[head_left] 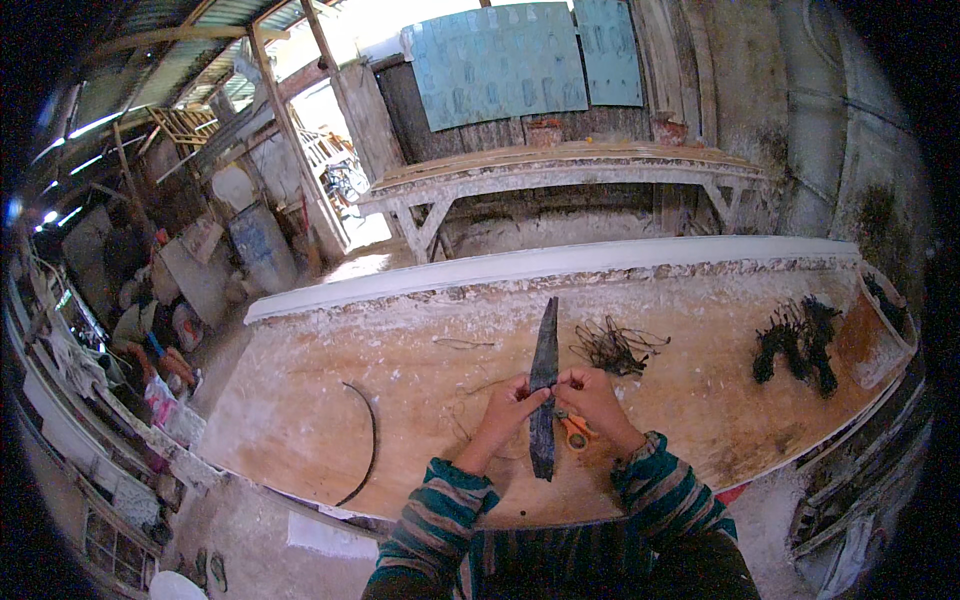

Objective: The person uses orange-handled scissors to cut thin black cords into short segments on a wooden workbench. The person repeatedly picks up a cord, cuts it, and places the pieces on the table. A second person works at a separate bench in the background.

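Note:
A long, flat black strip (545,345) with a tapered far end stands out lengthwise before me over the wooden worktable (290,400). My left hand (510,408) grips it around its middle, thumb on top. On the strip's other edge, my right hand (595,402) is closed with thumb and finger pinched on it. Orange-handled scissors (575,433) lie just below my right hand, their blades partly hidden. Beyond that hand sits a loose tangle of thin dark strands (615,345).
A thin, curved dark strip (374,440) lies at the table's left. Thick black bundles (818,345) rest on the right, beside a tilted wooden box (870,335). A white ledge (550,262) runs along the far edge. Behind it stands a long bench (560,165).

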### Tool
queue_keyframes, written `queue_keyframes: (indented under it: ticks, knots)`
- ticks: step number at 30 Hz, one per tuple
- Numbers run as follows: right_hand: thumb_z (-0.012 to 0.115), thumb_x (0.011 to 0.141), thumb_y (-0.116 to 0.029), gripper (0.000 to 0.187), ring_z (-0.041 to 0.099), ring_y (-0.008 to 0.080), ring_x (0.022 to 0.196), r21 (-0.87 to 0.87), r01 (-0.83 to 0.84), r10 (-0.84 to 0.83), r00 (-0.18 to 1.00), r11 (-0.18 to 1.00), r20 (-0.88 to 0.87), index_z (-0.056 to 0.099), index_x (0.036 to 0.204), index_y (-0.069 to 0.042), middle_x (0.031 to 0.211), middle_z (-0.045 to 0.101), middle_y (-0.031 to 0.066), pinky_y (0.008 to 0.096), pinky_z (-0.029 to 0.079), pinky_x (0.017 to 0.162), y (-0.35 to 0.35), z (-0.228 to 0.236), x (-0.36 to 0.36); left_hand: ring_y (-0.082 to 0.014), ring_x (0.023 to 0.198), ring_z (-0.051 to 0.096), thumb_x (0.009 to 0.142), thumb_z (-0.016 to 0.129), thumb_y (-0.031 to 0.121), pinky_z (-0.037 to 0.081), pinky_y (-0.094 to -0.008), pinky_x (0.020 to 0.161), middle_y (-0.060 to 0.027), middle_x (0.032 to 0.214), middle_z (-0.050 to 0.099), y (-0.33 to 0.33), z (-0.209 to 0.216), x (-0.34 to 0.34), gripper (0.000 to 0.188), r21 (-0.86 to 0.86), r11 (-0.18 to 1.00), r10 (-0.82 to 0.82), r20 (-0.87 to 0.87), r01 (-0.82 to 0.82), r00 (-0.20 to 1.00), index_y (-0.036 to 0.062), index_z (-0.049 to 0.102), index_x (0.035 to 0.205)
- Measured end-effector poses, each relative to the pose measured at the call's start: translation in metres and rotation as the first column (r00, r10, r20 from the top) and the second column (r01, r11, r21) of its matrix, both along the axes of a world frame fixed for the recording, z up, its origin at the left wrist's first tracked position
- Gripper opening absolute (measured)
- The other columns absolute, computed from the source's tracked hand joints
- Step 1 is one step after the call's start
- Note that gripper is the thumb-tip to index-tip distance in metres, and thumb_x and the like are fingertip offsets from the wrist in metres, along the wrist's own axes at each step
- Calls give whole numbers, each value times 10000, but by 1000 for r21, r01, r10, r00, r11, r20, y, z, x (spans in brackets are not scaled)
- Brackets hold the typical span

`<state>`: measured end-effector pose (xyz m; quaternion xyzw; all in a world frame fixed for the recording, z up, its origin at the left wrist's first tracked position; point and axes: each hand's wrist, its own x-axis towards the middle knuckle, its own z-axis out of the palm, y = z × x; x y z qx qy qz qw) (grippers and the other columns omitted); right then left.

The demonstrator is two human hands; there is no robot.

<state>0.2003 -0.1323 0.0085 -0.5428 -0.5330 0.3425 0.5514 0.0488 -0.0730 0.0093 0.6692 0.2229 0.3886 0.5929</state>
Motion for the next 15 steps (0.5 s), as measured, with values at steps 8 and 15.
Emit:
queue_keyframes:
  ticks: [8,15]
  knots:
    - [583,776,-85,108,481,51,553,60,23,-31,991,998,130,562,700,-11,603,532,-12,208,372,487,1,2,-4,-30,597,434,839,605,150,344,-197,530,61,674,519,13,-24,-1,93,7,1000,28,-43,-28,999,60,586,823]
    - [592,758,-90,135,450,55,539,31,25,-27,998,999,54,530,664,-15,584,505,-11,222,352,474,-1,3,-8,-42,628,446,849,585,150,358,-206,548,47,693,521,8,-14,-3,112,121,992,47,-107,-34,993,40,594,872]
